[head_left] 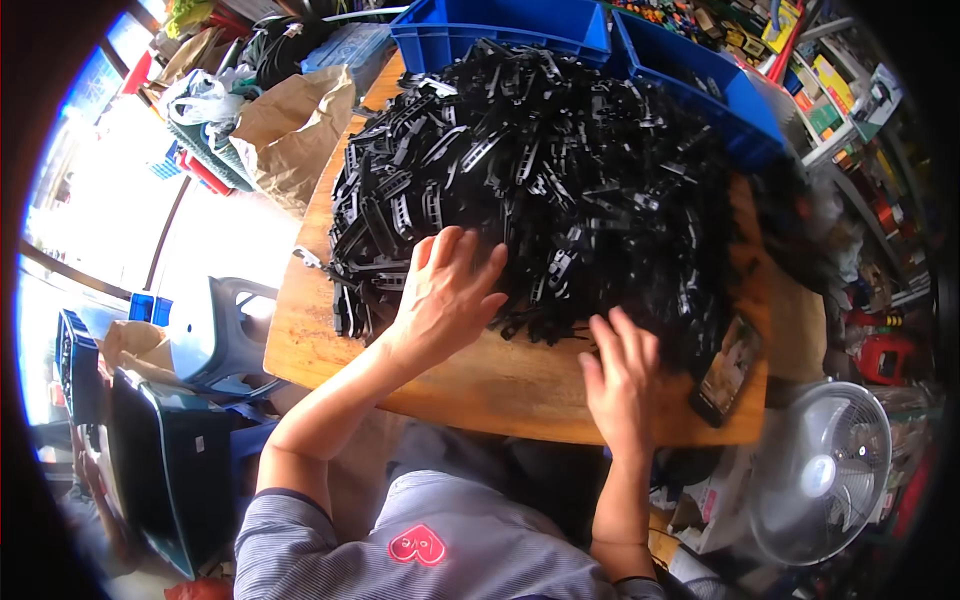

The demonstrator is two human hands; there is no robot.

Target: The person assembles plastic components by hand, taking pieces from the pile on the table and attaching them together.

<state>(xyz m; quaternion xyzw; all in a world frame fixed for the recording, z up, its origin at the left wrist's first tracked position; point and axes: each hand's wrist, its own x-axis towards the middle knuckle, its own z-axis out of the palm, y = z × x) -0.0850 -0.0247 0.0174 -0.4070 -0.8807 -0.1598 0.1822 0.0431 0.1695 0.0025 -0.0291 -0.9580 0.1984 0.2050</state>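
A big heap of black plastic parts [540, 170] covers most of a wooden table [490, 385]. My left hand [445, 290] lies flat on the near left edge of the heap, fingers spread over the parts. My right hand [622, 370] rests at the heap's near edge, fingers bent and touching the black parts; whether it grips one is hidden by the fingers. A dark phone [727, 370] lies on the table just right of my right hand.
Two blue plastic bins [500, 25] stand behind the heap. A brown paper bag [295, 125] and a green basket sit at the far left. A grey stool [215, 330] stands left of the table, a white fan [820, 470] at the lower right, cluttered shelves at right.
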